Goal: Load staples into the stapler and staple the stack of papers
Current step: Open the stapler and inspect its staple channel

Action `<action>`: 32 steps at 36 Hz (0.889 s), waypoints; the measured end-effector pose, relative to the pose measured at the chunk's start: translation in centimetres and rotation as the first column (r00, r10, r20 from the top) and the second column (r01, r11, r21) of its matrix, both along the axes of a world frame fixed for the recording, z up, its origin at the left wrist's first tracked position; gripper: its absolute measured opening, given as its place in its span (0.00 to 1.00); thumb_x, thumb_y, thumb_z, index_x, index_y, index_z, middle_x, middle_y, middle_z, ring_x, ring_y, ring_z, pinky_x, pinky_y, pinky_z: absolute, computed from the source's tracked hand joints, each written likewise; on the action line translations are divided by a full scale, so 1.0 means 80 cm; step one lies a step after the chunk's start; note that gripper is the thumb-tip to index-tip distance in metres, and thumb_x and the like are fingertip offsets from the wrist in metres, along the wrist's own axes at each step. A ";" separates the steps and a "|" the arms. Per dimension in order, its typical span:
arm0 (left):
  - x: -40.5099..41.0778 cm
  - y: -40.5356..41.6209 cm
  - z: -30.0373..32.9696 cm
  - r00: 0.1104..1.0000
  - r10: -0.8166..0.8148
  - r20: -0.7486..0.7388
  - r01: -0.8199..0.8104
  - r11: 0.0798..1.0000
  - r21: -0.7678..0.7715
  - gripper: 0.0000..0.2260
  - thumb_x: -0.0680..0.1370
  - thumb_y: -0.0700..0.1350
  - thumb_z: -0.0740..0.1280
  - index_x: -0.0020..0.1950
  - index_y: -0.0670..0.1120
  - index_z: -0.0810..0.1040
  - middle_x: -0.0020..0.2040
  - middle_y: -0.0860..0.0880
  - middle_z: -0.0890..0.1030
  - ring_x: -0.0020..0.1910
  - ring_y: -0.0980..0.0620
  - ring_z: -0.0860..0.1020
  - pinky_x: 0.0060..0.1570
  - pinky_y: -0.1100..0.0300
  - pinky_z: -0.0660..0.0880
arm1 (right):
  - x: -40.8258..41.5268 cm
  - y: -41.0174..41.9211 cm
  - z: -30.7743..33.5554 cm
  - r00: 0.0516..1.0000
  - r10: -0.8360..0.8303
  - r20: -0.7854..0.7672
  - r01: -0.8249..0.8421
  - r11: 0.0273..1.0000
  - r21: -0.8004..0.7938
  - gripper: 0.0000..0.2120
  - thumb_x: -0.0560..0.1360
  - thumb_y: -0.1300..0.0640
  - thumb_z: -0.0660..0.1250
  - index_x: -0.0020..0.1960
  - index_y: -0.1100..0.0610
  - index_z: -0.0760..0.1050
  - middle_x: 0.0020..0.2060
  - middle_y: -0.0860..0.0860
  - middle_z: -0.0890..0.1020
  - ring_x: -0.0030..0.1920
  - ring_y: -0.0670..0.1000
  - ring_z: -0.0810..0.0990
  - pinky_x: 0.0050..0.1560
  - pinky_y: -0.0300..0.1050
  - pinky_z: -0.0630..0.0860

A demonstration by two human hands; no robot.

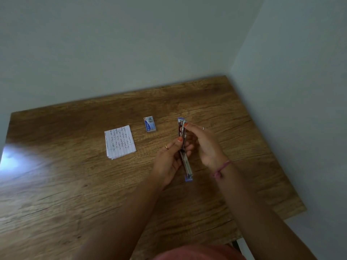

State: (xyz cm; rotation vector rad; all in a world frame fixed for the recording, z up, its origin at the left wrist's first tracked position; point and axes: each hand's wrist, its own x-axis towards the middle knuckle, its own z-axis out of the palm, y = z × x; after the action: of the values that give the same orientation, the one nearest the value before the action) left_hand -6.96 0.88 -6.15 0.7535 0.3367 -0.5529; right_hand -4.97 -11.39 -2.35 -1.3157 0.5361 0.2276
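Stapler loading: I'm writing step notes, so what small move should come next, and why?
Probably seat the strip: the stapler is swung open in the left hand, the right hand pinches at its channel, and the papers lie untouched.

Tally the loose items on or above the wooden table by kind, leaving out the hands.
Stapler, opened out and held in both hands: 1
Staple box: 1
Stack of handwritten lined papers: 1
Small loose metal piece beside the right hand, too small to identify: 1
Total: 4
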 end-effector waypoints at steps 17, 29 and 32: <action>0.006 0.000 -0.001 0.996 -0.001 -0.092 -0.006 0.997 -0.072 0.09 0.73 0.41 0.69 0.51 0.39 0.82 0.47 0.43 0.85 0.45 0.50 0.84 0.42 0.60 0.81 | 0.007 0.008 0.002 0.989 -0.057 -0.139 0.072 0.991 0.109 0.08 0.70 0.54 0.71 0.39 0.58 0.79 0.27 0.49 0.78 0.24 0.45 0.74 0.23 0.38 0.70; 0.006 0.000 -0.001 0.998 -0.022 -0.057 0.018 0.998 -0.065 0.11 0.72 0.43 0.69 0.52 0.40 0.82 0.46 0.44 0.85 0.43 0.51 0.84 0.44 0.61 0.81 | 0.014 0.018 0.008 0.969 -0.135 -0.207 0.175 0.966 0.188 0.02 0.70 0.60 0.69 0.40 0.58 0.77 0.25 0.49 0.74 0.21 0.45 0.69 0.19 0.35 0.63; 0.007 0.001 -0.003 0.998 -0.027 -0.055 0.023 0.998 -0.066 0.11 0.72 0.43 0.69 0.52 0.40 0.82 0.47 0.44 0.84 0.43 0.51 0.84 0.42 0.61 0.81 | 0.015 0.017 0.008 0.966 -0.117 -0.229 0.162 0.969 0.187 0.08 0.71 0.58 0.69 0.34 0.57 0.75 0.24 0.48 0.73 0.22 0.45 0.67 0.20 0.36 0.61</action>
State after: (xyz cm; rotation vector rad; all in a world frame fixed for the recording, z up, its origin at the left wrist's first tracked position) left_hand -6.43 0.97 -6.38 0.6805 0.3598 -0.6070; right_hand -3.77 -10.05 -1.69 -1.0539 0.7680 0.3033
